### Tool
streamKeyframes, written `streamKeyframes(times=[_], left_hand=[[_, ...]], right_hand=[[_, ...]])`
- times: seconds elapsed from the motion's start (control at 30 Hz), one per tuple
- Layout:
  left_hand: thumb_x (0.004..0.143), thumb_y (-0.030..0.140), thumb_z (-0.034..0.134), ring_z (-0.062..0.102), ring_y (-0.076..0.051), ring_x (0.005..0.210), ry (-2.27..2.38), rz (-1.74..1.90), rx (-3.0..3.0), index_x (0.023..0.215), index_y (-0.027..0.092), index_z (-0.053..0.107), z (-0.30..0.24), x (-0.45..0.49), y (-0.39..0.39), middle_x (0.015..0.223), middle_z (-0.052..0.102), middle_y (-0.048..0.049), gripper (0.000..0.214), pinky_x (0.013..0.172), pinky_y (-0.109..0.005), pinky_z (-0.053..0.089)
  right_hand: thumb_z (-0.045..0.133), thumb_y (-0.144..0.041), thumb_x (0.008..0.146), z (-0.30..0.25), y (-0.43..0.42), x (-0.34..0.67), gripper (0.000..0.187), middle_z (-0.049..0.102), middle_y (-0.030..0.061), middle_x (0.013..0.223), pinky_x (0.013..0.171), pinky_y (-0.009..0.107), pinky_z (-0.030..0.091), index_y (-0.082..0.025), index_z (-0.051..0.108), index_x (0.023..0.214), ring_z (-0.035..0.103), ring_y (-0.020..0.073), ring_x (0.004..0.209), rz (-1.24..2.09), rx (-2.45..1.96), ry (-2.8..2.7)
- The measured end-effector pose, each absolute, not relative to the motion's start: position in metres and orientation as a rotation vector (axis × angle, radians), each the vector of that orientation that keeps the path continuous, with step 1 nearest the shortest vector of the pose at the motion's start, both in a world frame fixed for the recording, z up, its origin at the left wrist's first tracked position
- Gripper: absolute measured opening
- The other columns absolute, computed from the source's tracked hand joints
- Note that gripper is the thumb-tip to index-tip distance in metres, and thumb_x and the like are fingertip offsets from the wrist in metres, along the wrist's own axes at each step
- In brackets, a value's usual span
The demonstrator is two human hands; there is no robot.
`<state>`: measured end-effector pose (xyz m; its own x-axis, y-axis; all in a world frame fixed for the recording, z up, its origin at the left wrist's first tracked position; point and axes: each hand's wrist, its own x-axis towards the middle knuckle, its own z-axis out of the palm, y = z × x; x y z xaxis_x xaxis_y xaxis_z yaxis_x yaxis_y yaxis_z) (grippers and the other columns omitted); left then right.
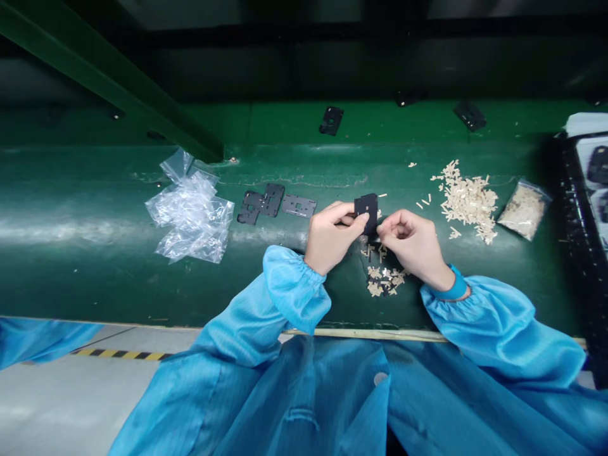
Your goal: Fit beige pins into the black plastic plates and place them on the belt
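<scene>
A green conveyor belt runs across the view. On its left lies a crumpled pile of clear plastic bags. To their right, two overlapping black metal plates sit just beside a grey perforated plate. Further right are a large heap of beige pieces and a clear bag of similar pieces. A smaller heap lies nearer the front edge, and dark plates lie along the far side.
</scene>
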<state>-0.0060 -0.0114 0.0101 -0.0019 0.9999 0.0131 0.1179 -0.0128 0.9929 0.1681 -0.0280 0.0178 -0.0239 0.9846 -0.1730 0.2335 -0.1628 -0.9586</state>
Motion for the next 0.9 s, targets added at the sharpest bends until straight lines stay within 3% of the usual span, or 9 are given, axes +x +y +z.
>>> streamKeyframes(times=[0.67, 0.9], left_hand=[[0.077, 0.033, 0.080, 0.065, -0.012, 0.066, 1.153, 1.079, 1.070, 0.083, 0.016, 0.078, 0.014, -0.011, -0.008, 0.080, 0.074, -0.0015, 0.018, 0.064, -0.023, 0.056], [0.075, 0.040, 0.084, 0.065, -0.012, 0.063, 1.101, 1.069, 0.906, 0.085, 0.017, 0.078, 0.013, -0.011, -0.009, 0.077, 0.073, -0.0006, 0.027, 0.061, -0.025, 0.060]], right_hand=[[0.083, -0.037, 0.074, 0.025, -0.023, 0.176, 0.025, 0.062, -0.0005, 0.063, 0.049, 0.024, 0.035, -0.018, 0.066, 0.073, 0.046, 0.0096, 0.054, 1.448, -1.447, -1.245], [0.083, -0.044, 0.080, 0.028, -0.023, 0.178, 0.031, 0.048, -0.0063, 0.055, 0.045, 0.024, 0.024, -0.019, 0.064, 0.078, 0.037, 0.0074, 0.047, 1.628, -1.342, -1.129]])
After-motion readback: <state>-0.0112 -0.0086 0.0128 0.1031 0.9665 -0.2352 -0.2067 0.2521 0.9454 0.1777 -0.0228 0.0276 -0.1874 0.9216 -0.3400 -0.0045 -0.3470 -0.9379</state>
